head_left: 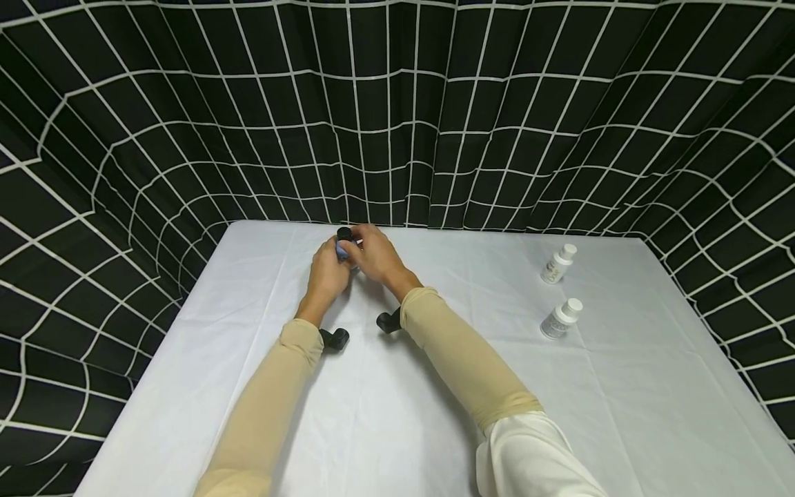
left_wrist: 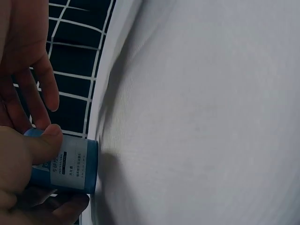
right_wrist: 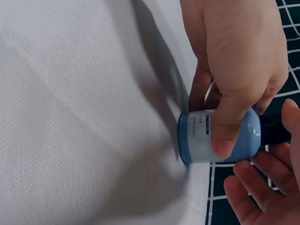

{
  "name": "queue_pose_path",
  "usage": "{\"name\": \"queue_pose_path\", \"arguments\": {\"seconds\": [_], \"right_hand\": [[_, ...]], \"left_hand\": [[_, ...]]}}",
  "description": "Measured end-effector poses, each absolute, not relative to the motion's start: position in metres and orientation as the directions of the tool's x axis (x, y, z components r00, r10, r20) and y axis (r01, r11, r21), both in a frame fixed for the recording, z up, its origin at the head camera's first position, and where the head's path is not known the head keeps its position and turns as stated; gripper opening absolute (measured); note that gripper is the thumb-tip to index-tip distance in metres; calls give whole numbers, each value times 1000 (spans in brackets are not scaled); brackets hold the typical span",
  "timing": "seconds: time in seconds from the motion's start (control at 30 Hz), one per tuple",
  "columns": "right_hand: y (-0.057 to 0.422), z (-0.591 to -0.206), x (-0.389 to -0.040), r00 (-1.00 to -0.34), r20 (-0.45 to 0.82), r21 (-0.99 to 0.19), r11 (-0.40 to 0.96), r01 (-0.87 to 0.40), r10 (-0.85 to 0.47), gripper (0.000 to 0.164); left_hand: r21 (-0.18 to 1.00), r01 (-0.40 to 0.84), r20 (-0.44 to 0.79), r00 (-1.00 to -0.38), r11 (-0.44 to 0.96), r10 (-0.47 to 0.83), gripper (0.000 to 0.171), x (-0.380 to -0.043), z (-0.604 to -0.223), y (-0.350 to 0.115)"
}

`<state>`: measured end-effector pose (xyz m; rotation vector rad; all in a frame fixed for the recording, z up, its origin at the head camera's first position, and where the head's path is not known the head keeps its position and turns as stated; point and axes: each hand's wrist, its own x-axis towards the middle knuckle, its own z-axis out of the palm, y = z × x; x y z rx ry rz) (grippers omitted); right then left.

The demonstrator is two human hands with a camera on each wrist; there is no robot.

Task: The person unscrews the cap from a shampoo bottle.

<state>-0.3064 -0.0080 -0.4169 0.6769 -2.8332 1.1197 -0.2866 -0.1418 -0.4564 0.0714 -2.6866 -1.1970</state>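
My left hand (head_left: 329,274) holds a small blue bottle (left_wrist: 74,161) with a white printed label, near the table's far edge. The left thumb (right_wrist: 224,133) lies across the label, with other fingers behind the bottle. Upright, the bottle has its black cap (head_left: 344,233) on top. My right hand (head_left: 380,257) is close beside the cap, its fingers (left_wrist: 49,91) loosely extended around the bottle's upper end. Part of the bottle is hidden behind both hands in the head view, and the left hand hides the cap in the left wrist view.
Two white bottles with white caps, one farther back (head_left: 559,264) and one nearer (head_left: 562,318), stand on the right of the white-covered table (head_left: 397,400). A black curtain with a white grid (head_left: 397,124) surrounds its back and sides. Black mounts (head_left: 335,339) sit at the wrists.
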Motion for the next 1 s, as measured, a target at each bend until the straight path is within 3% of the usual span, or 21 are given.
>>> {"name": "queue_pose_path", "arguments": {"seconds": [0.33, 0.63, 1.0], "right_hand": [[2, -417, -298, -951, 198, -656, 689, -309, -238, 54], [21, -410, -282, -961, 251, -767, 581, -271, -116, 41], [58, -399, -262, -962, 264, -775, 578, -256, -73, 36]], "left_hand": [[718, 109, 189, -981, 687, -41, 59, -280, -452, -129], [712, 227, 266, -963, 664, 44, 62, -277, -449, -117], [745, 299, 278, -952, 597, 130, 65, -269, -444, -96]]}}
